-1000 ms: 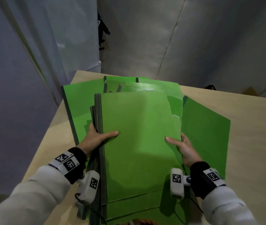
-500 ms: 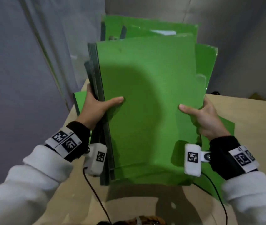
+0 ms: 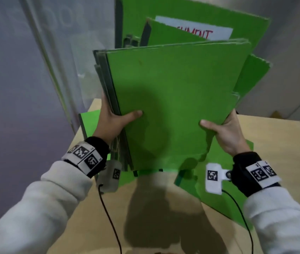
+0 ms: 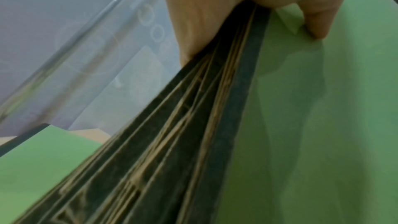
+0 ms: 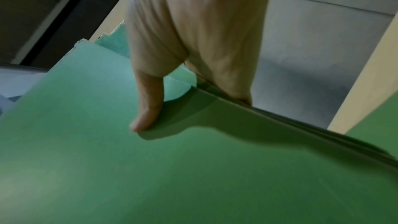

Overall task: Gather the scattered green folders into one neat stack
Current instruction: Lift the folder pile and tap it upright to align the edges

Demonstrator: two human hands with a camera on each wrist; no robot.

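Observation:
A thick bundle of green folders [image 3: 173, 99] stands tilted almost upright above the table, its lower edge near the tabletop. My left hand [image 3: 114, 121] grips its left spine side [image 4: 204, 125], thumb on the front cover. My right hand [image 3: 226, 132] grips the right edge, thumb [image 5: 146, 111] on the cover [image 5: 150, 168], fingers hidden behind. Taller folders at the back rise higher, one with a white label [image 3: 196, 30] in red letters. Two more green folders lie flat on the table, one at the left [image 3: 90, 123] and one at the right [image 3: 217, 195].
The light wooden table [image 3: 160, 217] reaches to the near edge, with bare wood on the right [image 3: 283, 147]. A grey wall and a pale panel [image 3: 35, 70] stand close on the left. Cables hang from both wrist cameras.
Both hands have lifted the bundle off the table and tipped it from flat to nearly upright. The two flat folders stayed on the table.

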